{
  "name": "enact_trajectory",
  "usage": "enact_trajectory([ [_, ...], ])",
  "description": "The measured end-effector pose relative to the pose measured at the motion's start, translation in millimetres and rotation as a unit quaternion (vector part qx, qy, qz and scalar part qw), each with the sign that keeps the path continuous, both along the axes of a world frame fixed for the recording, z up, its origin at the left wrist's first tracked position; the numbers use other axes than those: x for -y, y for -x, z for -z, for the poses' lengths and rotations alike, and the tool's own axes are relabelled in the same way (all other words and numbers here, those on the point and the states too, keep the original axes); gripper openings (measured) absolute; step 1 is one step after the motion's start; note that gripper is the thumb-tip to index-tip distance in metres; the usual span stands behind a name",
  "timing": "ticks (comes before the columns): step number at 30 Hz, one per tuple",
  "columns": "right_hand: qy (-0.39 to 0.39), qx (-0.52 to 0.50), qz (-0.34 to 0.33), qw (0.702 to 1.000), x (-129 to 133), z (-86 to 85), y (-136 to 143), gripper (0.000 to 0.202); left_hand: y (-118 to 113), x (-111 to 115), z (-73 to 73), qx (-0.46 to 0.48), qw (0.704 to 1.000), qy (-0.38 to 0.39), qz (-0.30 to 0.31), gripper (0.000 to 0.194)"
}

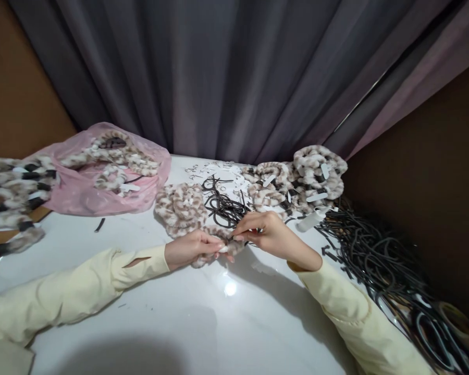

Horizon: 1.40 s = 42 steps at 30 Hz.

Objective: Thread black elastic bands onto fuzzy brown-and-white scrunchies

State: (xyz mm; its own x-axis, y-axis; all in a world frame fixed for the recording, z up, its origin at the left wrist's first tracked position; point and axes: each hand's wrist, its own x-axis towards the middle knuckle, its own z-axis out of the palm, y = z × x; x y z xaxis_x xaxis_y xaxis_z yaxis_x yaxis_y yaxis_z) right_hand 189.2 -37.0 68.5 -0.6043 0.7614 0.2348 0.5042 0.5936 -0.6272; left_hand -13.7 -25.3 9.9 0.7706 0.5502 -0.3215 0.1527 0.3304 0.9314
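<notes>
My left hand (195, 249) is closed on a brown-and-white fluffy piece (238, 246) near the middle of the white table. Close beside it on the right, my right hand (268, 232) pinches at the same piece, fingertips pressed together; a dark bit shows there, too small to make out. Behind my left hand lies a pile of similar fluffy pieces (183, 205). Black cords (226, 205) lie loosely coiled just behind my right hand.
A pink plastic bag (101, 200) with fluffy pieces stands at the back left. More tagged fluffy pieces (320, 172) and a white bottle (310, 220) are at the back right. A tangle of black cords (375, 250) runs along the right. A dark curtain (219, 78) hangs behind.
</notes>
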Motion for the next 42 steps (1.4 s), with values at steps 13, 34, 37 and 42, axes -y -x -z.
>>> enact_trajectory([
  [13, 0.007, -0.046, 0.009, 0.999, 12.1, 32.7, 8.9, 0.010, -2.3, -2.9, 3.4, 0.048, 0.995, 0.060, -0.069, 0.025],
  [34, -0.019, -0.113, 0.030, 0.993, 13.3, 40.9, 11.8, 0.010, -2.2, 8.0, -3.7, -0.013, 0.991, -0.120, -0.063, 0.025],
  [37, -0.023, -0.100, 0.018, 0.995, 12.3, 40.3, 10.8, 0.008, -2.2, 10.1, 3.1, -0.013, 0.986, -0.156, -0.054, 0.027],
  [42, -0.017, -0.056, -0.009, 0.998, 10.2, 36.9, 7.3, 0.010, -1.5, 15.4, 16.3, -0.010, 0.976, -0.182, -0.115, 0.025],
])
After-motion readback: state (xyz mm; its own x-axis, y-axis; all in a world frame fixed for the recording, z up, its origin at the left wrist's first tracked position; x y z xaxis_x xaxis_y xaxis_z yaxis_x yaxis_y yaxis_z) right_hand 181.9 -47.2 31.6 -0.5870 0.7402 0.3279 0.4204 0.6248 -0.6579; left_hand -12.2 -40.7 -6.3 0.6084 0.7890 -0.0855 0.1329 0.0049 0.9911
